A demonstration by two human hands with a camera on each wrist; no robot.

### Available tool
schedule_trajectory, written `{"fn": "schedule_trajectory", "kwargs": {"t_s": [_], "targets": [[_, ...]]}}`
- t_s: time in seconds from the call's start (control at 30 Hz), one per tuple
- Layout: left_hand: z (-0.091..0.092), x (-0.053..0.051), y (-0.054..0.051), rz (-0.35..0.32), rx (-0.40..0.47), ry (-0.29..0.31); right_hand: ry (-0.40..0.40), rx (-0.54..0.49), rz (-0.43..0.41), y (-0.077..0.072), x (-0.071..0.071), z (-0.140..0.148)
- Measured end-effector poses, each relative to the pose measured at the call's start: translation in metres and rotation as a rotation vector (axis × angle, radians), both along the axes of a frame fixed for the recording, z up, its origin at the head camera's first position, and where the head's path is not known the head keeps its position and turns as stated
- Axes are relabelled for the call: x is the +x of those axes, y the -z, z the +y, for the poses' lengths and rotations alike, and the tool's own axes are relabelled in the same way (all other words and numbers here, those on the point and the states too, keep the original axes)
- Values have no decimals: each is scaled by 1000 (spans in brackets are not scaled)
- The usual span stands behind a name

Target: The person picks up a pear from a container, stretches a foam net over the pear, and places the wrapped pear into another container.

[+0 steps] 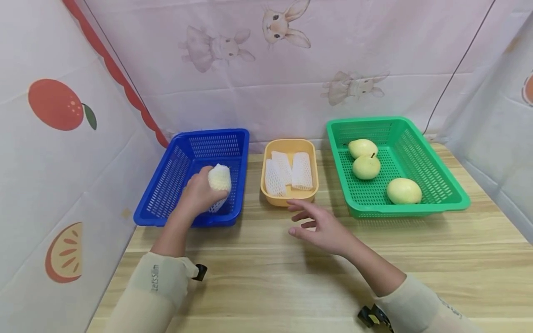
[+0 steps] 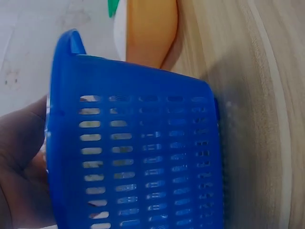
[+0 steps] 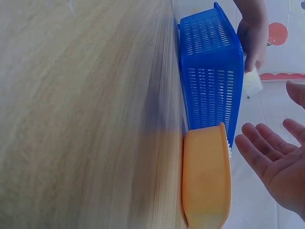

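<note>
Lying near two hands (image 1: 199, 192) (image 1: 319, 226), one gripping fruit (image 1: 220, 177), are three nets (image 1: 301, 171), three pears (image 1: 404, 191).

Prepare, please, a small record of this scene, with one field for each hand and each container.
Left hand: grips a netted fruit over the blue basket
Right hand: holds nothing; near the front edge of the yellow tray
Blue basket: at left; contents partly hidden by the left hand
Yellow tray: in the middle; three white foam nets
Green basket: at right; three pale yellow pears
Surface: wooden table
</note>
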State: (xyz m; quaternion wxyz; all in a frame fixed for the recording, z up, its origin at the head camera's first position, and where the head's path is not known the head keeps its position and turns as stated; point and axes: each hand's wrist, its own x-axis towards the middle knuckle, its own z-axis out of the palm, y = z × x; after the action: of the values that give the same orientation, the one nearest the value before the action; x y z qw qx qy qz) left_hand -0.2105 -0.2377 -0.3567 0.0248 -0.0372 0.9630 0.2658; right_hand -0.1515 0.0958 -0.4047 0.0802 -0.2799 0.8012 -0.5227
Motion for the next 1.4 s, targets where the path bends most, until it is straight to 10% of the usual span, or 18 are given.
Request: {"fn": "schedule_trajectory", "kwargs": {"t_s": [0.33, 1.4], "targets": [[4, -14, 7, -168, -104, 30, -23, 10, -17, 1, 1, 1], [1, -16, 26, -250, -176, 58, 20, 184, 58, 3, -2, 11]]}}
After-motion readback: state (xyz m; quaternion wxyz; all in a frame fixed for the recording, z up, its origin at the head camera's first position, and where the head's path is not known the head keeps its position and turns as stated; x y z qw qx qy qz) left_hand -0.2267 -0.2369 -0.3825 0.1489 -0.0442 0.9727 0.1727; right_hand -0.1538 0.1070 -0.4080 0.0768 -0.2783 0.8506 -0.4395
